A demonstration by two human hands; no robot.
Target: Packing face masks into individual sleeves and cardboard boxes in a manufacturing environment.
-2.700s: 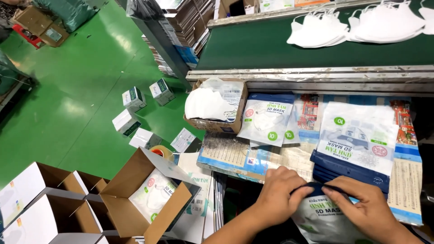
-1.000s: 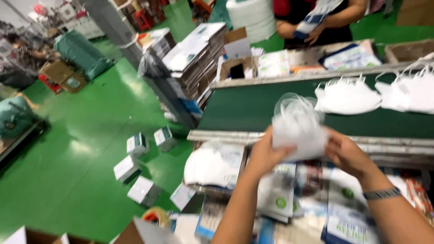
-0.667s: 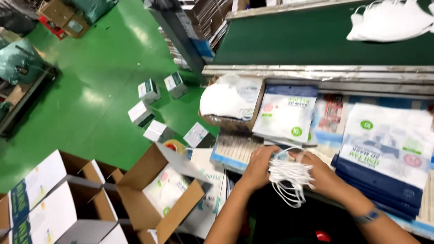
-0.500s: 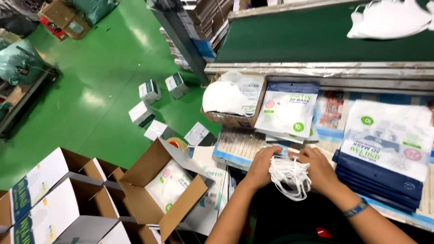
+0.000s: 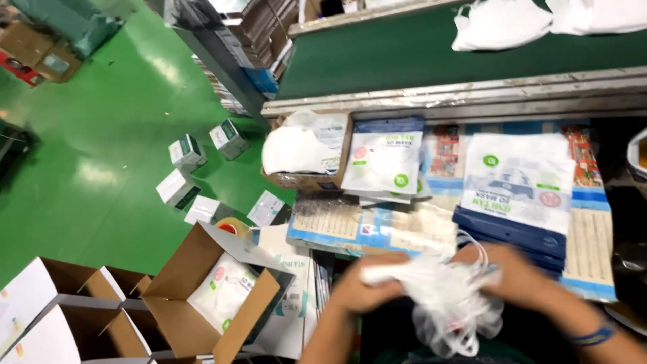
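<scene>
Both my hands hold a stack of white face masks (image 5: pixel 438 296) low in front of me, with ear loops dangling below it. My left hand (image 5: pixel 367 286) grips the stack's left end. My right hand (image 5: pixel 515 273) grips its right end and is blurred by motion. Just beyond my hands, on the work surface, lies a pile of printed plastic mask bags (image 5: pixel 519 182) on dark blue ones. A second printed bag (image 5: pixel 384 155) leans beside a cardboard tray of white masks (image 5: pixel 303 145).
A green conveyor belt (image 5: pixel 404 54) runs along the back with white masks (image 5: pixel 499 23) on it. An open cardboard box (image 5: pixel 216 296) with packed bags stands at lower left. Small white cartons (image 5: pixel 185 152) lie on the green floor (image 5: pixel 87 168).
My hands lifted a stack of masks off the belt, brought it down to my lap, and now hold it lower and wider apart. The view tilted back down.
</scene>
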